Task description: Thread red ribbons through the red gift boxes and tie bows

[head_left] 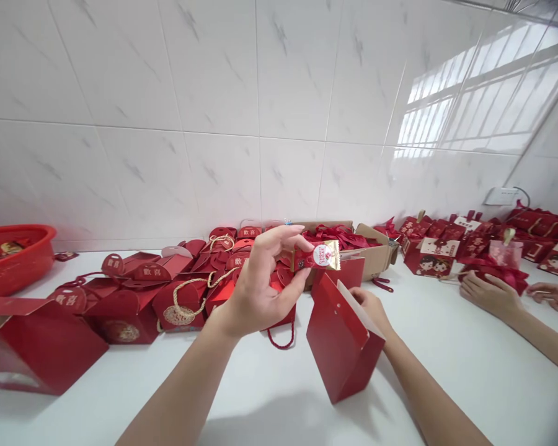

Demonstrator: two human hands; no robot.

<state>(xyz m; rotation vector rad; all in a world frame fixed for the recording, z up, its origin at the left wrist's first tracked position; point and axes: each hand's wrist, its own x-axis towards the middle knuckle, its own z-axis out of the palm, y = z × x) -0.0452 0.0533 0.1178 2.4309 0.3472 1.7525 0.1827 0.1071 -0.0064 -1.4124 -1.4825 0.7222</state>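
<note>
My left hand (265, 282) is raised at the middle of the view, with thumb and fingers pinching a small wrapped candy (317, 256) in red and gold foil with a round white label. Just below and to the right of the candy stands a red paper gift box (341, 337), its top flaps up and its body slightly tilted. My right hand (369, 310) grips this box from its far right side; its fingertips are partly hidden behind the box wall.
Several red gift boxes (121, 310) line the wall at left. A red plastic basin (18, 266) holds wrapped items. A cardboard box (376, 248) with red ribbons stands behind. At right, another person's hands (490, 294) touch a red item near more boxes (432, 257).
</note>
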